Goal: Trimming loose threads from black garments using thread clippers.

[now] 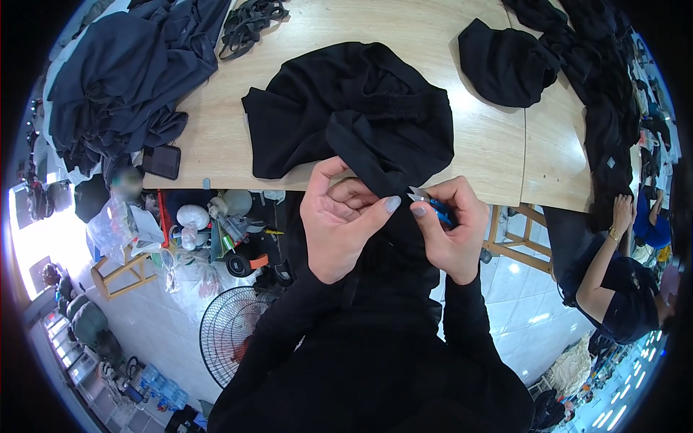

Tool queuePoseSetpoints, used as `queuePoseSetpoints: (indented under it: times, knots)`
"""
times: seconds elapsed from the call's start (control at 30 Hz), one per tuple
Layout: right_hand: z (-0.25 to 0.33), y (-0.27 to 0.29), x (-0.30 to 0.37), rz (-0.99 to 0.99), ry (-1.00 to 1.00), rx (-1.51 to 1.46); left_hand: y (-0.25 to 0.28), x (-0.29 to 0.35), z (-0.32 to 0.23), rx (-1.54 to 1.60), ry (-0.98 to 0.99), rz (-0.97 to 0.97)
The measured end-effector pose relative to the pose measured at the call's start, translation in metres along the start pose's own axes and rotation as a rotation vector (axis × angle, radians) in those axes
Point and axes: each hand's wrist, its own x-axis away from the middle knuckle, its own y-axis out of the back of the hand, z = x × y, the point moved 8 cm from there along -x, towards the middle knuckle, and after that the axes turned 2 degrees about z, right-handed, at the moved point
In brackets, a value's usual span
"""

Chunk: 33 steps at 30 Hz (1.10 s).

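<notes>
A black garment (296,97) lies bunched on the table's near edge, one folded part of it hanging toward me. My left hand (339,220) pinches the edge of that part between thumb and fingers, palm turned up. Close beside it, my right hand (455,227) is closed round small blue thread snips (442,211). Their pale pointed tips are right by the pinched cloth edge; whether they touch it I cannot tell.
Dark cloth is heaped (137,79) at the table's left, near a phone (162,161) and black straps (249,25). Another black garment (509,63) lies at right. A floor fan (234,332) stands below left; a co-worker (613,281) is at the right.
</notes>
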Motion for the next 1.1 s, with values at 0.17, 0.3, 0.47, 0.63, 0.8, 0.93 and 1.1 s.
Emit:
queuePoseSetpoints:
  times: [0.17, 0.3, 0.47, 0.63, 0.8, 0.93, 1.1]
  knots:
    - [-0.008, -0.003, -0.003, 0.027, -0.022, -0.157, 0.000, 0.000, 0.007, 0.070, -0.006, 0.022]
    - [-0.063, 0.015, -0.014, -0.056, -0.261, -0.557, 0.002, 0.006, 0.020, 0.335, 0.080, -0.042]
    - [-0.078, -0.012, 0.015, 0.112, -0.472, -0.293, 0.034, 0.028, 0.063, 0.351, 0.208, 0.002]
    - [-0.095, -0.043, 0.041, 0.022, -0.768, -0.520, 0.041, 0.033, 0.066, 0.183, 0.354, 0.151]
    - [-0.094, -0.066, 0.027, 0.164, -0.841, -0.874, 0.079, 0.001, 0.054, -0.101, 0.190, -0.184]
    - [-0.104, -0.076, 0.026, 0.228, -0.806, -0.884, 0.053, 0.000, 0.055, 0.103, 0.385, -0.059]
    - [-0.090, -0.071, 0.032, 0.192, -0.954, -1.060, 0.051, 0.022, 0.078, -0.072, 0.567, 0.103]
